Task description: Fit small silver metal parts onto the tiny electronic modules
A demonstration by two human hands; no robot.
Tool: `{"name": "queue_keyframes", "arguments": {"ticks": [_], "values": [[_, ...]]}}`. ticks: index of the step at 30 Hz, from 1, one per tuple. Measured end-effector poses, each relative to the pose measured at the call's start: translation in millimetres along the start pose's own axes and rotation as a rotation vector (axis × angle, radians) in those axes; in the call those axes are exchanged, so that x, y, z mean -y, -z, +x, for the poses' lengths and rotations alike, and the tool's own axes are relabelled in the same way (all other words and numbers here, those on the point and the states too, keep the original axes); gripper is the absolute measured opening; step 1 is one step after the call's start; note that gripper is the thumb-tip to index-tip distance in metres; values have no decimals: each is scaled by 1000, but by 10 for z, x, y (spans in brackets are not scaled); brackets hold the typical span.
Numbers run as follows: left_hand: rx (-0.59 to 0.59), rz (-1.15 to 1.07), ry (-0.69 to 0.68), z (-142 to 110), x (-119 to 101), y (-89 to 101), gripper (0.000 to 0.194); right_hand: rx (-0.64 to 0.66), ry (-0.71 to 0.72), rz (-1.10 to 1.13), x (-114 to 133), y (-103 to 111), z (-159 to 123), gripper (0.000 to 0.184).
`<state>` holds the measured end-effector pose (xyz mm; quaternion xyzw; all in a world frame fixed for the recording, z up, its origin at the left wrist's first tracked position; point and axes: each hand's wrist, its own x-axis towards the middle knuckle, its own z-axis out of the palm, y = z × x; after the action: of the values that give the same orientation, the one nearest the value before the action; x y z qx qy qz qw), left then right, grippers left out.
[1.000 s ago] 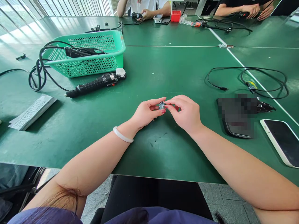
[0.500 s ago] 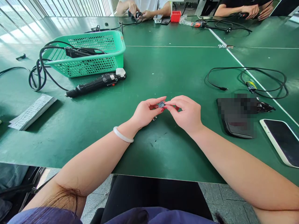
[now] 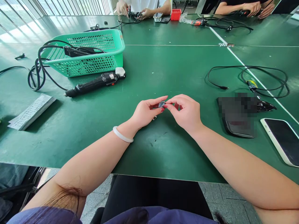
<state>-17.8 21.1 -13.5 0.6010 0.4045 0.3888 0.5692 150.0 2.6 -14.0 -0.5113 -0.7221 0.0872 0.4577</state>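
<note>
Green flat-topped table [image 3: 187,71] across the view. Mint-green perforated plastic basket [image 3: 86,66], upper left, black cables and a black block inside. Black cylindrical power tool [image 3: 95,83] lying just in front of it; white-framed phone [image 3: 281,140] far right. Left hand [image 3: 146,112], white bangle at wrist — thumb and fingers pinching the small dark patterned piece [image 3: 161,104], mid-table near side. Right hand [image 3: 185,110] — thumb and index fingertips closed together at the piece's right edge, grip detail too small to tell. Small metallic-looking part [image 3: 154,118] just below left hand.
</note>
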Motion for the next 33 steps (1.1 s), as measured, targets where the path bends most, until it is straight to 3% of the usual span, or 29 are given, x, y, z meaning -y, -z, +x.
{"name": "queue_keyframes", "arguments": {"ticks": [8, 12, 16, 22, 27, 30, 33], "values": [[-4, 67, -17, -7, -20, 32, 39, 27, -90, 74, 45, 4, 8, 8], [23, -33, -4, -12, -80, 22, 35, 73, -272, 260, 43, -15, 12, 15], [6, -188, 24, 12, -104, 38, 30, 120, -340, 294, -21, -38, 29, 23], [-289, -355, 127, 87, -58, 137, 24, 338, -146, -46, -129, -106, 28, 15], [-302, -290, 184, 78, -75, 106, 15, 440, -43, -187, -124, -188, 26, 13], [-277, -232, 187, 54, -108, 85, 15, 427, -37, -188, -106, -183, 33, 14], [-277, -221, 177, 38, -125, 74, 16, 266, -57, -94, -69, -134, 33, 11]]}}
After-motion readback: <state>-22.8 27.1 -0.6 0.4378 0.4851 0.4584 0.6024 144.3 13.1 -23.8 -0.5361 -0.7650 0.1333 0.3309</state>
